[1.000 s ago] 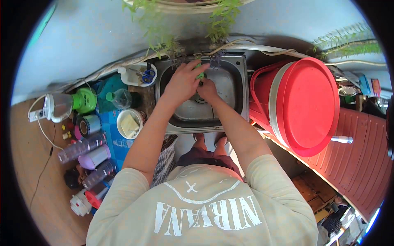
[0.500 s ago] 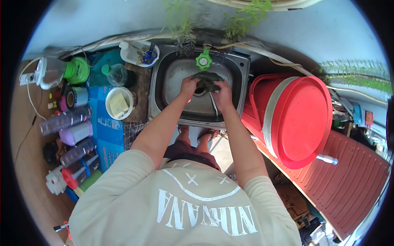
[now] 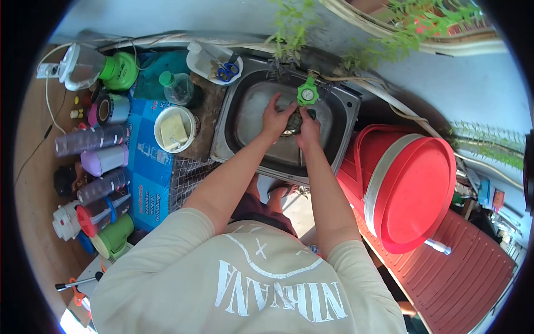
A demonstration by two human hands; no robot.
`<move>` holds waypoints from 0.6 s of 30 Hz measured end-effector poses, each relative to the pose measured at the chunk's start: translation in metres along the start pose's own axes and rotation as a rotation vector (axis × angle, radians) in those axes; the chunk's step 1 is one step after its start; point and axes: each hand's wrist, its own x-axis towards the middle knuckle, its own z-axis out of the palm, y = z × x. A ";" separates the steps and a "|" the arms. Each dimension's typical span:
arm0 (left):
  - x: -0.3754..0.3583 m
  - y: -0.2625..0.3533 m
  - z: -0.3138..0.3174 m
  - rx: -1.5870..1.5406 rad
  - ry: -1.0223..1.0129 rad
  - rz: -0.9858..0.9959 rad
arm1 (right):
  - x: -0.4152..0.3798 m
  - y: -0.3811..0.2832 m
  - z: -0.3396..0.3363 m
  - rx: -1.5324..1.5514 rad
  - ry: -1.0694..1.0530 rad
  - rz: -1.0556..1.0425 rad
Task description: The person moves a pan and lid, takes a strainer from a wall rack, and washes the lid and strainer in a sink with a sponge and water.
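Note:
A bunched dark green cloth (image 3: 296,122) is between my hands, below the green tap handle (image 3: 307,93) and over the metal sink (image 3: 258,93). My left hand (image 3: 276,120) presses its thumb on the cloth from the left, some fingers raised. From the right, my right hand (image 3: 309,129) is closed round the other side of it. The cloth looks squeezed into a small bundle. Its underside and the sink drain are hidden by the hands. Whether water runs from the tap I cannot make out.
Right of the sink leans a large red bucket (image 3: 411,195). On the left stand a white tub with a pale block (image 3: 173,131), a plastic bottle (image 3: 178,89) and a white container with blue scissors (image 3: 227,72). Plants (image 3: 292,28) hang above the tap.
The cloth, spread wider before, is now gathered into a smaller bundle. My hands have come closer together, and the left one has its fingers raised. The view has shifted and turned.

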 end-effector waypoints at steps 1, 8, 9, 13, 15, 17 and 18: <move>0.007 -0.006 -0.002 -0.003 0.016 -0.006 | 0.000 0.002 0.007 -0.014 -0.010 0.006; 0.022 -0.031 -0.004 -0.103 -0.377 -0.658 | 0.009 0.028 0.038 -0.563 0.145 -0.420; 0.025 -0.026 -0.007 0.185 -0.380 -0.532 | 0.010 0.033 0.041 -0.530 0.209 -0.406; 0.023 -0.067 -0.009 0.542 -0.326 -0.091 | 0.031 0.064 0.028 -0.360 0.277 -0.306; 0.022 -0.033 -0.023 0.502 -0.319 -0.120 | 0.016 0.055 0.037 -0.164 0.275 -0.052; 0.020 -0.027 -0.025 0.489 -0.320 -0.002 | 0.006 0.044 0.046 -0.081 0.299 0.043; 0.019 -0.025 -0.027 0.476 -0.322 0.123 | 0.001 0.039 0.050 0.009 0.324 0.135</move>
